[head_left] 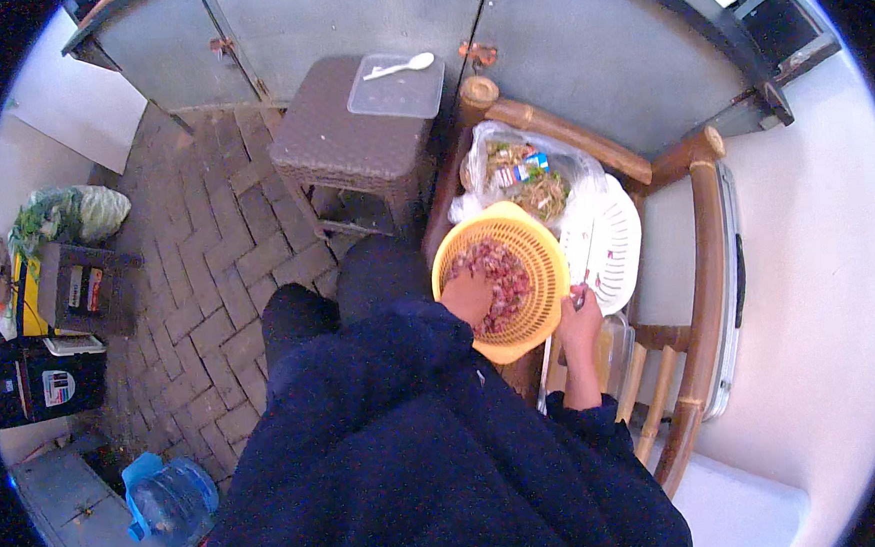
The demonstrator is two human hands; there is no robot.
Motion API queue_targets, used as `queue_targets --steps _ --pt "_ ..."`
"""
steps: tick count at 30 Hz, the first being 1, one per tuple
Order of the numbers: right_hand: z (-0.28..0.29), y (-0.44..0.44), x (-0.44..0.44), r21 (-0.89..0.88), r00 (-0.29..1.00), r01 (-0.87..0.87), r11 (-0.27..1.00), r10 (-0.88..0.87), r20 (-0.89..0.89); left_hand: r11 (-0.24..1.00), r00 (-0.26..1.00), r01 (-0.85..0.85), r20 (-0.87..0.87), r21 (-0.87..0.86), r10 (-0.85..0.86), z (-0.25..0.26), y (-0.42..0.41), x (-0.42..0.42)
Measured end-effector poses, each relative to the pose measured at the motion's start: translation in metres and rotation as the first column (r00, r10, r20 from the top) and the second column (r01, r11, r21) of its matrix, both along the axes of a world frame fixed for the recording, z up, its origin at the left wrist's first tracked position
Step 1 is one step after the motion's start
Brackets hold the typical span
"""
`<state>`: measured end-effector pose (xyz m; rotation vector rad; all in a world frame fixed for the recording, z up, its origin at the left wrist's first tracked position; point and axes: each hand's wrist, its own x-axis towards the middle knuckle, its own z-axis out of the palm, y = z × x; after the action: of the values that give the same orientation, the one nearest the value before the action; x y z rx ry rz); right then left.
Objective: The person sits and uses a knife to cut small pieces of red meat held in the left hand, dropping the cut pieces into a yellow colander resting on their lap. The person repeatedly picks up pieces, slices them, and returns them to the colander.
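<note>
A yellow plastic colander (552,266) stands in front of me on a bamboo bench, holding many small red pieces (510,288) that look like shallots. My left hand (469,298) reaches down into it, its fingertips hidden among the pieces. At the colander's right rim, my right hand (580,328) is closed around a small knife (587,268). The thin blade points away over a white slotted plastic tray (619,240). Behind the colander, an open clear plastic bag (589,166) contains brownish plant scraps (545,194) and a blue-and-white packet (525,169).
A brown woven-pattern stool (330,122) bears a clear plastic lid (397,99) with a white spoon (417,62). Bamboo rails (707,257) edge the bench. A clear container (622,341) lies below my right wrist. Leafy vegetables (66,213) and a water jug (169,497) are at left.
</note>
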<state>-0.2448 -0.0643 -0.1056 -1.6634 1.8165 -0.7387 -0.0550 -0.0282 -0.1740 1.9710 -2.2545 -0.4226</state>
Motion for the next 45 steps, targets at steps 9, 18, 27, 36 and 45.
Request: queue_targets --steps 9,18,27,36,45 --pt "-0.018 0.0 -0.009 -0.059 0.954 -0.068 0.996 0.047 -0.294 0.98 0.976 0.118 0.162 0.157 -0.144 0.01 0.0 0.003" --pt "0.074 0.043 0.056 0.002 0.892 -0.433 0.902 0.428 -0.144 0.981 0.982 0.125 0.125 0.15 -0.144 0.015 0.003 0.003" --pt "0.111 0.034 0.097 -0.257 0.776 -0.607 0.752 0.63 0.011 0.982 0.985 0.131 0.097 0.136 -0.145 0.021 0.002 0.004" --pt "0.108 0.023 0.106 -0.258 0.792 -0.604 0.754 0.604 -0.089 0.982 0.987 0.14 0.066 0.129 -0.15 0.024 0.0 0.003" --pt "0.112 0.019 0.11 -0.226 0.802 -0.595 0.772 0.588 -0.104 0.986 0.991 0.125 0.043 0.108 -0.13 0.026 0.003 0.004"
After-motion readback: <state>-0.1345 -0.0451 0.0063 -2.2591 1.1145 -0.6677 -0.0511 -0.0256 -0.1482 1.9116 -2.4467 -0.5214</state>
